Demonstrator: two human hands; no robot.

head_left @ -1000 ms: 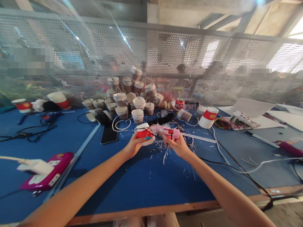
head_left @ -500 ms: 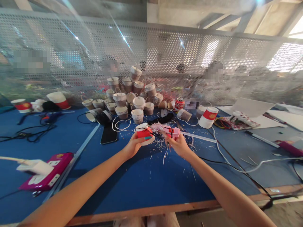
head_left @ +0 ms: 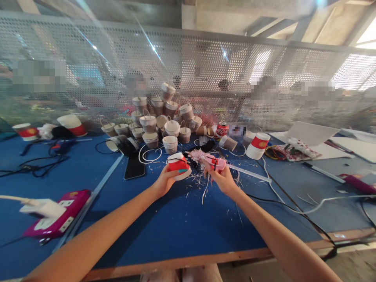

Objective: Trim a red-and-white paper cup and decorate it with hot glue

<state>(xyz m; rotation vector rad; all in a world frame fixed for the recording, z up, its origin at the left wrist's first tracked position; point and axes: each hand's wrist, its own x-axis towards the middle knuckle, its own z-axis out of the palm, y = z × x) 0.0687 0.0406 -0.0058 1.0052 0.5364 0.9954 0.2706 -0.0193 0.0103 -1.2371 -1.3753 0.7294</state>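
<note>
My left hand [head_left: 165,179] is closed around a red and white paper cup [head_left: 177,163], which lies tilted with a dark cord across it. My right hand [head_left: 224,181] grips a pink glue gun [head_left: 217,162], its nozzle end wrapped in shaggy, strand-covered stuff and pointing left at the cup. From its back a long translucent glue stick [head_left: 249,173] sticks out to the right. A small gap separates the nozzle from the cup. White scraps and thin strands [head_left: 202,181] litter the blue table under both hands.
Behind the hands small grey pots with handles [head_left: 150,139] are piled against a perforated metal screen [head_left: 205,58]. A phone [head_left: 135,166] and a purple power strip [head_left: 63,215] lie leftward. A soda can [head_left: 222,129], stacked cups [head_left: 259,145] and white cable [head_left: 276,192] are rightward.
My right hand has drawn the glue gun slightly right, so its nozzle now stands apart from the cup. My left hand keeps the cup in nearly the same place.
</note>
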